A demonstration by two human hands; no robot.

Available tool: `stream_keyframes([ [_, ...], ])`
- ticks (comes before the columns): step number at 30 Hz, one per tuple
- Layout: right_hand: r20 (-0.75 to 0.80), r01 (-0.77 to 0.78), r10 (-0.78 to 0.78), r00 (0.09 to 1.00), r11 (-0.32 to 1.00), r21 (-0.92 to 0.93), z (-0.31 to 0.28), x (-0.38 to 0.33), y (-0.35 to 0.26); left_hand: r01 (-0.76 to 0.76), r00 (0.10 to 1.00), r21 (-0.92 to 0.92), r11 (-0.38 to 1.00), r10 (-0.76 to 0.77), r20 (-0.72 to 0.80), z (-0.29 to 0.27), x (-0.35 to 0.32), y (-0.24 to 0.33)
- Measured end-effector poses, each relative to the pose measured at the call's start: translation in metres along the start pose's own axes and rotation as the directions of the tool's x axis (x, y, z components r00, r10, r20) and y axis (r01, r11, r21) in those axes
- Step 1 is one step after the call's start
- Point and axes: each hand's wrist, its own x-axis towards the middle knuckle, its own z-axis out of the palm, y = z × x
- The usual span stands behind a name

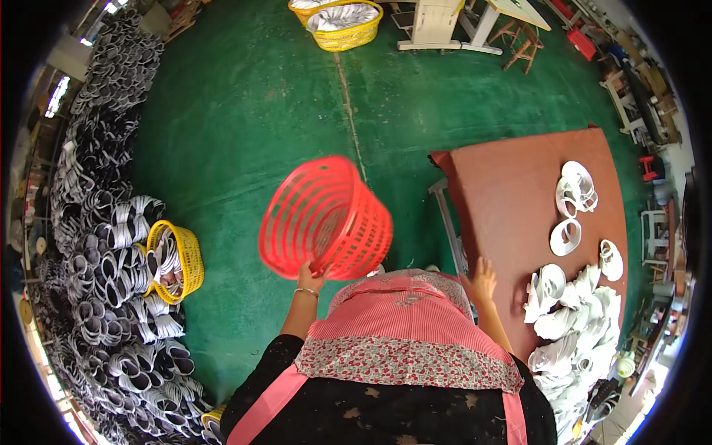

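Observation:
My left hand [312, 277] grips the near rim of a red slotted plastic basket [368, 236]. The basket hangs tilted above the floor in front of me, its mouth turned to the left, and I see nothing lying in it. My right hand [483, 280] has its fingers stretched out at the left edge of a brown-covered table [512, 200]; whether it touches the cover I cannot tell. On that table, right of this hand, lies a heap of white curved, ring-like pieces [560, 322]. Farther back are a few separate white rings [566, 237].
Stacks of grey, black and white looped pieces [96, 245] line the left side. Beside them stands a filled yellow basket [191, 263]. More yellow baskets [345, 37] stand far ahead, near a pale table [430, 26] and a wooden stool [523, 46]. The floor [237, 126] is green.

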Motion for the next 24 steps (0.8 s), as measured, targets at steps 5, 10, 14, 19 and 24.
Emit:
stream_keyframes([
  [5, 0.128, 0.04, -0.033, 0.991, 0.998, -0.055, 0.009, 0.005, -0.015, 0.089, 0.995, 0.046, 0.995, -0.086, -0.053, -0.044, 0.041, 0.018],
  [10, 0.231, 0.038, -0.032, 0.972, 0.999, -0.025, 0.007, 0.025, -0.008, -0.042, 0.995, 0.372, 0.927, 0.003, 0.103, -0.075, 0.058, 0.018],
  [14, 0.228, -0.032, 0.021, 0.974, 0.998, 0.048, -0.014, 0.029, -0.021, -0.174, 0.982, 0.53, 0.83, 0.105, 0.158, -0.056, 0.056, 0.003],
  [19, 0.251, -0.105, 0.072, 0.965, 0.987, 0.119, -0.028, 0.036, -0.013, -0.631, 0.769, 0.775, 0.047, 0.176, 0.615, -0.018, 0.068, -0.008],
  [24, 0.205, -0.058, 0.005, 0.979, 0.966, 0.253, -0.022, 0.029, 0.005, -0.586, 0.81, 0.796, 0.151, 0.102, 0.578, -0.02, 0.155, 0.012],
])
